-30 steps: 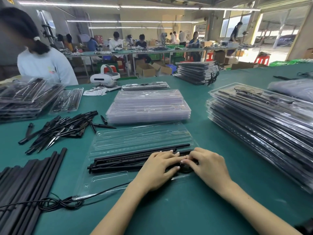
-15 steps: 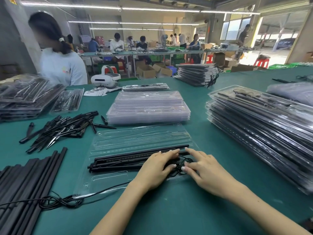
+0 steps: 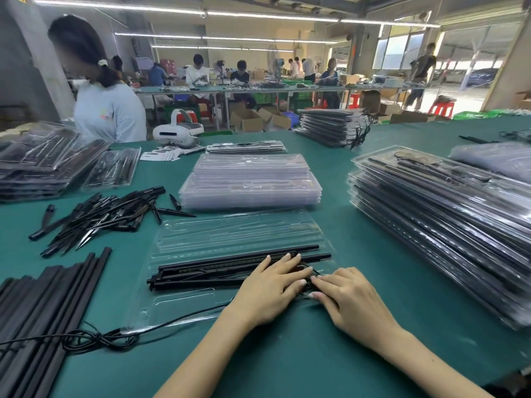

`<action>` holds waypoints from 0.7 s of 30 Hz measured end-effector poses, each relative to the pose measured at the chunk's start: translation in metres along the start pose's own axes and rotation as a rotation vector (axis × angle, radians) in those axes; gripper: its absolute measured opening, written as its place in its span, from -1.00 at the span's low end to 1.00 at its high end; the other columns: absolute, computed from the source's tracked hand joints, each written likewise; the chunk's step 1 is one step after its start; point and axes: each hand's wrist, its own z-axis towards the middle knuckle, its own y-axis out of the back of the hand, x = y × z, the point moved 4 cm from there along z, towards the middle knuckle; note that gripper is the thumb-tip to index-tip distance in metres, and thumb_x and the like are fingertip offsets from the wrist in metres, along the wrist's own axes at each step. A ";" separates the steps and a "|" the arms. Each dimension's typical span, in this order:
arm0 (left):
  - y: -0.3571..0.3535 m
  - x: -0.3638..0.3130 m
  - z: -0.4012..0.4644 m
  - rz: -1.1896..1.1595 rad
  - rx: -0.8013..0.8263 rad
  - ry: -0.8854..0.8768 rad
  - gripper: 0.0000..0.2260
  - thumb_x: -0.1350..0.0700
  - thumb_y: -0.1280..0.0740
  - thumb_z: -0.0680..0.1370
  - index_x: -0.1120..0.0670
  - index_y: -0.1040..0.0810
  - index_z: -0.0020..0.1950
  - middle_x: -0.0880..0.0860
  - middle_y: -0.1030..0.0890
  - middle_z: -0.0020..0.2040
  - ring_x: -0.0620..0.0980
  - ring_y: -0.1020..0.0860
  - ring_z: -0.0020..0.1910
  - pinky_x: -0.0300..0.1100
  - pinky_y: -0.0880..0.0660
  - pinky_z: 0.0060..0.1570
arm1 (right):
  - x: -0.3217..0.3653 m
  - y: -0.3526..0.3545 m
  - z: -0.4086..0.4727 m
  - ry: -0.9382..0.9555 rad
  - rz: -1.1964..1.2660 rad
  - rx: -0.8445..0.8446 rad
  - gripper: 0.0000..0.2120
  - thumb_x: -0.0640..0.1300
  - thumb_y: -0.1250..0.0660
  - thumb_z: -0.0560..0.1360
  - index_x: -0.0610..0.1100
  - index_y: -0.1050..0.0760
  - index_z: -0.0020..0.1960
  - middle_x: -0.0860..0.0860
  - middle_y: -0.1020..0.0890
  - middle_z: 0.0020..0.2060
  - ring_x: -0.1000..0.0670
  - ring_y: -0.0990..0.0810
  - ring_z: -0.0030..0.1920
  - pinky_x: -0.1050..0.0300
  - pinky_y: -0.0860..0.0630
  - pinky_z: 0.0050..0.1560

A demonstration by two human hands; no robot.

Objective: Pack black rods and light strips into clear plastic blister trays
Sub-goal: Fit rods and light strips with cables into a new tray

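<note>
Both hands press flat, fingers straight: left hand (image 3: 273, 285) on the black rods (image 3: 230, 267), right hand (image 3: 344, 297) beside them in the clear tray (image 3: 178, 300). Even downward pressure should seat the coiled wire.

On a green table (image 3: 373, 254), an open clear tray (image 3: 230, 237) holds black rods (image 3: 218, 268) laid lengthwise. The left hand (image 3: 273, 285) lies flat with straight fingers on the rods, and the right hand (image 3: 344, 297) presses its fingertips onto a thin black wire (image 3: 311, 273) beside them. Empty trays (image 3: 250, 179) are stacked just behind, filled trays (image 3: 445, 219) to the right, loose black spikes (image 3: 97, 216) to the left.
</note>
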 end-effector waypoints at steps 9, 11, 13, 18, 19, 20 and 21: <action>0.003 -0.004 -0.009 0.161 0.018 -0.035 -0.48 -0.21 0.06 0.63 -0.14 0.08 0.56 -0.18 0.18 0.55 -0.21 0.24 0.51 -0.03 0.32 0.48 | -0.002 -0.001 -0.010 0.012 0.014 0.074 -0.73 -0.06 -0.31 0.48 -0.08 -0.63 0.13 0.10 -0.67 -0.01 0.06 -0.62 -0.14 0.18 -0.51 -0.08; 0.008 -0.011 -0.014 0.218 -0.083 -0.038 -0.48 -0.20 0.03 0.64 -0.10 0.00 0.57 -0.18 0.13 0.56 -0.19 0.17 0.53 -0.04 0.27 0.50 | -0.004 -0.002 -0.014 0.005 0.029 0.096 -0.70 -0.09 -0.30 0.48 -0.09 -0.61 0.18 0.10 -0.66 0.05 0.07 -0.62 -0.08 0.21 -0.39 0.04; 0.013 -0.023 -0.024 0.304 -0.248 -0.105 -0.51 -0.19 -0.15 0.59 -0.07 -0.30 0.49 -0.14 -0.21 0.52 -0.17 -0.18 0.49 -0.09 -0.06 0.49 | -0.008 -0.003 -0.018 -0.015 0.081 0.113 -0.67 -0.12 -0.30 0.48 -0.10 -0.58 0.23 0.10 -0.65 0.11 0.06 -0.63 -0.03 0.21 -0.31 0.08; -0.002 -0.043 -0.042 0.320 -0.361 -0.211 -0.61 -0.12 -0.47 0.34 -0.02 -0.66 0.13 -0.10 -0.66 0.11 -0.17 -0.63 -0.02 -0.30 -0.54 0.02 | -0.015 -0.001 -0.019 -0.072 0.187 0.148 -0.60 -0.08 -0.32 0.48 -0.09 -0.52 0.31 0.12 -0.61 0.18 0.09 -0.60 0.05 0.27 -0.27 0.16; -0.003 -0.043 -0.042 0.311 -0.369 -0.203 -0.59 -0.10 -0.48 0.34 -0.02 -0.64 0.16 -0.09 -0.66 0.10 -0.16 -0.63 -0.05 -0.32 -0.53 -0.01 | -0.016 0.000 -0.018 -0.083 0.209 0.158 -0.58 -0.07 -0.33 0.49 -0.07 -0.48 0.34 0.14 -0.59 0.20 0.12 -0.58 0.09 0.31 -0.25 0.19; -0.003 -0.043 -0.042 0.306 -0.376 -0.190 -0.58 -0.08 -0.49 0.34 -0.02 -0.63 0.18 -0.08 -0.67 0.08 -0.16 -0.63 -0.08 -0.33 -0.53 -0.03 | -0.018 0.001 -0.018 -0.100 0.241 0.178 -0.55 -0.07 -0.34 0.50 -0.03 -0.43 0.38 0.19 -0.55 0.23 0.17 -0.54 0.14 0.35 -0.21 0.23; -0.001 -0.044 -0.040 0.309 -0.385 -0.181 -0.57 -0.07 -0.49 0.34 -0.03 -0.63 0.19 -0.09 -0.67 0.04 -0.15 -0.63 -0.12 -0.34 -0.53 -0.06 | -0.022 0.002 -0.018 -0.118 0.280 0.205 -0.53 -0.07 -0.35 0.51 0.01 -0.39 0.41 0.23 -0.50 0.26 0.22 -0.49 0.20 0.39 -0.19 0.27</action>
